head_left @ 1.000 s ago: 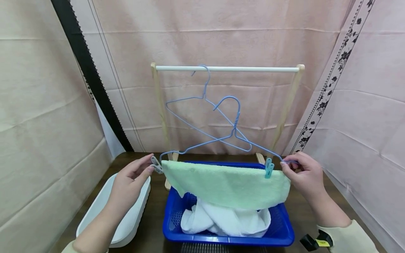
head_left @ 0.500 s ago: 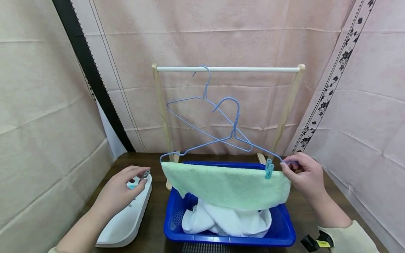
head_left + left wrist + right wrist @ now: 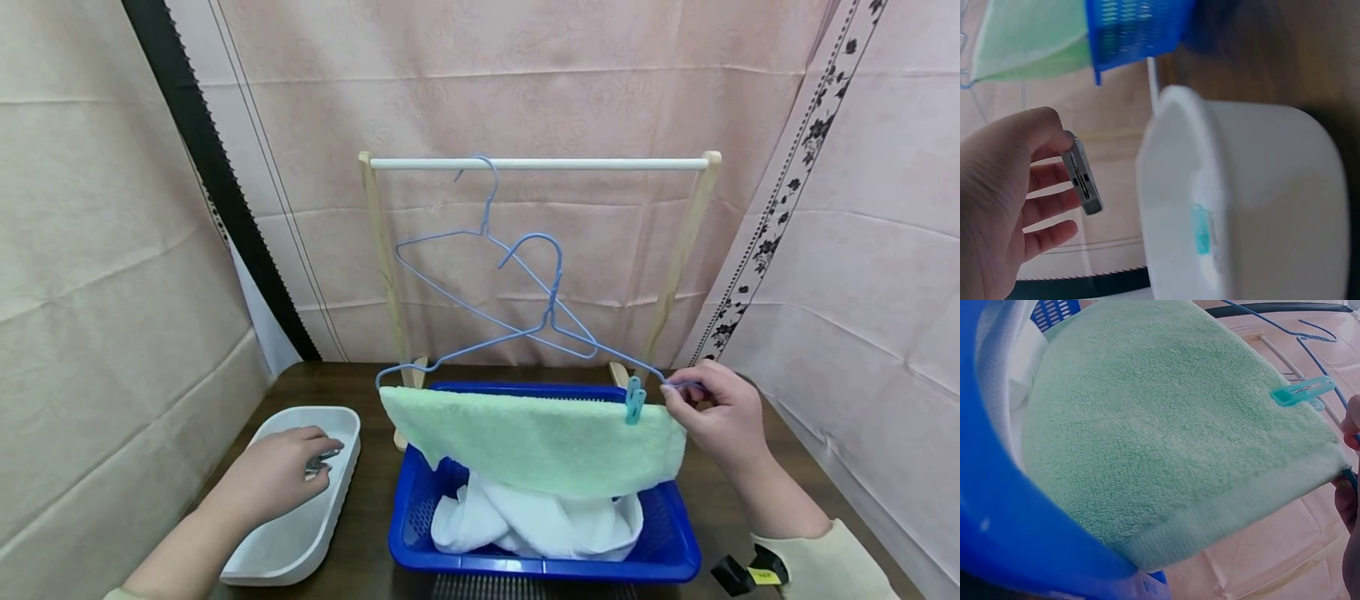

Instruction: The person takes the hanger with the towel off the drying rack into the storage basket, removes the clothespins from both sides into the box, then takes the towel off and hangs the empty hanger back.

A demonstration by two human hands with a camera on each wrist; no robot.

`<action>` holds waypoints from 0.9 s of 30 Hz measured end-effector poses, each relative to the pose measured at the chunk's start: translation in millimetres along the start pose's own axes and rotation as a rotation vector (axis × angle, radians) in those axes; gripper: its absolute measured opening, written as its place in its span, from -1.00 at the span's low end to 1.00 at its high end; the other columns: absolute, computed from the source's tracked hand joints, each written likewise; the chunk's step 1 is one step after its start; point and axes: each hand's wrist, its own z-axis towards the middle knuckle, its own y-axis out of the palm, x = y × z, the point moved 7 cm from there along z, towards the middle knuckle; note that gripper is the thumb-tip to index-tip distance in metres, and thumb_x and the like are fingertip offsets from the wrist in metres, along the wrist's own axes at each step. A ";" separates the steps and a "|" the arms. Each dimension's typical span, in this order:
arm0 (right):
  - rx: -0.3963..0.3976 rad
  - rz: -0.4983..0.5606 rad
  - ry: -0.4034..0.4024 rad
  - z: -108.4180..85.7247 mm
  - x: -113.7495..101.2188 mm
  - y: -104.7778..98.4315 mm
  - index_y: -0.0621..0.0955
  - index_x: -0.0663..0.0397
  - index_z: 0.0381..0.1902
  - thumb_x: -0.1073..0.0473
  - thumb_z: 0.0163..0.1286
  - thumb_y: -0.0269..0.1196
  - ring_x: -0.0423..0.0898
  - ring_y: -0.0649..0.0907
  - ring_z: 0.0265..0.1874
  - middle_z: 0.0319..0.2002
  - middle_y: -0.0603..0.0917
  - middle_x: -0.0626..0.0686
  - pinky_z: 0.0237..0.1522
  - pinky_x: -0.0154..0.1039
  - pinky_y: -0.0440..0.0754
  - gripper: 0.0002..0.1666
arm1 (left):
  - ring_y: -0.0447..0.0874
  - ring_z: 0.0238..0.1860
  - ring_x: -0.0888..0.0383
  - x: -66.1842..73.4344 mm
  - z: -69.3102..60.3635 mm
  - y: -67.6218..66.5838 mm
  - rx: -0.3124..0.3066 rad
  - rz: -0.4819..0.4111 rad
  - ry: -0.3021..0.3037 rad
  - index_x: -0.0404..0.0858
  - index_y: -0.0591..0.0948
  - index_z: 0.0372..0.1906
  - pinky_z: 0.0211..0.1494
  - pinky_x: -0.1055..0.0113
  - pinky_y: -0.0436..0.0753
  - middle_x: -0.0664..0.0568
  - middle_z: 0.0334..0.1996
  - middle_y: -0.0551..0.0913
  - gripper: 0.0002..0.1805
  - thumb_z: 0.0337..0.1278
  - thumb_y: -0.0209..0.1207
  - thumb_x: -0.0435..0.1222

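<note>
1. A dark brown table (image 3: 367,517) with faint wood grain carries the things; its surface shows between and around them.
2. On its left side stands a white tray (image 3: 258,554), oblong, with rounded corners and raised walls, its far end slanting rightward.
3. Near the tray but apart from it, in the middle, sits a blue plastic basket (image 3: 543,568) with perforated walls.
4. Behind, a drying rack (image 3: 686,237) stands on pale feet (image 3: 618,375), partly hidden by the basket.
</note>
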 end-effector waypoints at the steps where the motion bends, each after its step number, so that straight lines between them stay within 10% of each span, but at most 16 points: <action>1: -0.001 0.000 -0.001 0.5 -0.4 0.1 0.67 0.17 -0.47 0.63 -0.07 0.34 -0.26 0.36 -0.51 -0.55 0.43 -0.10 -0.52 -0.43 0.29 -0.70 | 0.68 -0.24 0.12 -2.1 -1.1 4.1 -0.013 0.010 -0.003 -0.11 0.75 -0.10 -0.11 0.11 0.66 0.16 -0.25 0.69 -0.67 -0.08 0.30 -0.22; 27: 0.029 -0.007 -0.023 -0.3 -2.7 -0.2 0.68 0.16 -0.50 0.61 -0.10 0.33 -0.26 0.37 -0.52 -0.57 0.43 -0.08 -0.53 -0.39 0.29 -0.72 | 0.28 -0.59 0.13 -39.0 -31.2 74.7 -0.308 0.068 -0.076 -0.02 0.66 -0.51 -0.48 0.19 0.38 0.18 -0.59 0.48 -0.78 -0.13 0.35 -0.45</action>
